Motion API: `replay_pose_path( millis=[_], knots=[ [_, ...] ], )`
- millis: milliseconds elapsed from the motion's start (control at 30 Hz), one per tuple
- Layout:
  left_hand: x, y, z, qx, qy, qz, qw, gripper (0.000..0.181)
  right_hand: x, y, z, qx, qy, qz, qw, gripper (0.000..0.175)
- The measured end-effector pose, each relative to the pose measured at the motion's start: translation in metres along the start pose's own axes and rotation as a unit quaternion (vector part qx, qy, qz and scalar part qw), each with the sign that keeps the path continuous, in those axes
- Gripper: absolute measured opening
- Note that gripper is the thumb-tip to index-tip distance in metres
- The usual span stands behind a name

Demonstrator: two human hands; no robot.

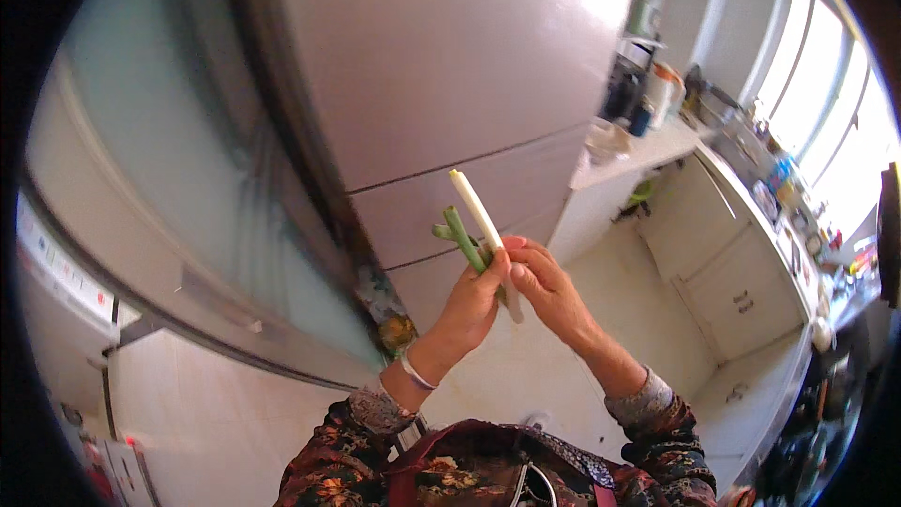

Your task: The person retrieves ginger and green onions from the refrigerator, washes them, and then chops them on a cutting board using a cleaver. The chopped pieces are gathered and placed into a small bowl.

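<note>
In front of my body, my left hand (473, 306) grips a bundle of cut scallion or leek pieces. A long white stalk (477, 208) with a yellowish tip slants upward out of the grip. Beside it stick out shorter green leaf pieces (461, 236) with cut ends. Below the fingers, the pale lower end of a piece (515, 306) shows. My right hand (552, 289) meets the left one, its thumb and fingers closed around the white stalk. The fingers hide the middle of the bundle.
A large refrigerator (450, 70) stands ahead. At left is a sliding glass door (176, 176) in a dark frame. To the right, a counter (647, 151) bears a pitcher (662, 95) and a plastic bag (605, 141). Cabinets (732, 274) line the right side below a window.
</note>
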State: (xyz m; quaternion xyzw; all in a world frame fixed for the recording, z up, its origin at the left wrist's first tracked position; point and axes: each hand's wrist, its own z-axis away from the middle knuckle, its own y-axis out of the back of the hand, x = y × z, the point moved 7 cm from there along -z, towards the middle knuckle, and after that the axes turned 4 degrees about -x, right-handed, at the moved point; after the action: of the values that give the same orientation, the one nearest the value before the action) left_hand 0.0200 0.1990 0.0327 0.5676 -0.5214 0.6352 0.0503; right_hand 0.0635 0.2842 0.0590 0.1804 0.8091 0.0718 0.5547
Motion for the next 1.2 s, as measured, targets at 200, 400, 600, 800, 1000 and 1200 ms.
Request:
replay_pose_path(
  millis=[200,400,600,800,1000,1200],
  knots=[
    [-0.103,-0.07,-0.059,-0.047,0.129,0.021,0.99,0.028,0.058,0.083,0.086,0.126,-0.161,0.038,0.978,0.026],
    [-0.185,-0.124,-0.131,-0.077,0.214,0.132,0.965,0.022,0.11,0.157,0.169,0.169,-0.252,-0.211,0.929,0.024],
    [-0.237,-0.155,-0.24,-0.016,0.167,0.111,0.98,0.023,0.114,0.256,0.208,0.28,-0.254,-0.209,0.902,0.026],
    [-0.258,-0.144,-0.336,-0.012,0.131,-0.004,0.991,0.012,0.18,0.391,0.224,0.541,-0.178,-0.361,0.738,0.025],
    [-0.409,-0.26,-0.381,-0.209,0.358,-0.076,0.907,0.024,0.234,0.499,0.151,0.484,-0.175,-0.295,0.805,0.021],
    [-0.522,-0.314,-0.526,-0.3,0.333,-0.172,0.877,0.023,0.27,0.634,0.129,0.543,-0.201,-0.282,0.765,0.012]
  ],
)
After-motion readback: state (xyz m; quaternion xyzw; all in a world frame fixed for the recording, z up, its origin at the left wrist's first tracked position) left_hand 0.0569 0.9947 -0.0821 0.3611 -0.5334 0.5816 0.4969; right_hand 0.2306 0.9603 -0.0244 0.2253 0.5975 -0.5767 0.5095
